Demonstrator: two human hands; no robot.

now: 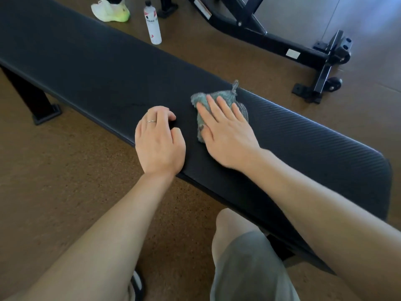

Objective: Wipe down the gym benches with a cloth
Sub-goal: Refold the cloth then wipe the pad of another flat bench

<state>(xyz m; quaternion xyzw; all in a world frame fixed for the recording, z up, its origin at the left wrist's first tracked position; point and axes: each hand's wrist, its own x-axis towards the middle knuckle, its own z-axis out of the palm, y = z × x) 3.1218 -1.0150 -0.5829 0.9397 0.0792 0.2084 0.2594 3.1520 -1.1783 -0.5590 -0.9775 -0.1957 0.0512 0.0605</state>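
The black padded bench [91, 68] is running across the view from ten o'clock down to four o'clock; its ribbed near end is lying at four o'clock, and a second black frame [282, 44] is standing on the floor at one o'clock, well apart from it. The right hand [225, 135] is lying flat at the centre of the view, fingers straight and spread, pressing the grey-green cloth [217, 101] onto the pad; the cloth is bunched under the fingers, a twisted corner sticking up at its twelve o'clock edge. The left hand [159, 137] is resting just beside it at nine o'clock, on the near edge of the pad, fingers loosely curled and gripping nothing. A white bottle [152, 25] is standing on the floor at twelve o'clock, beyond the bench; a pale shoe [110, 10] is sitting near it.

The wiping stroke seems to be in hand on this near section; the long stretch towards ten o'clock looks yet to be covered, so the next move is probably calling for steady downward pressure while sliding the cloth that way.
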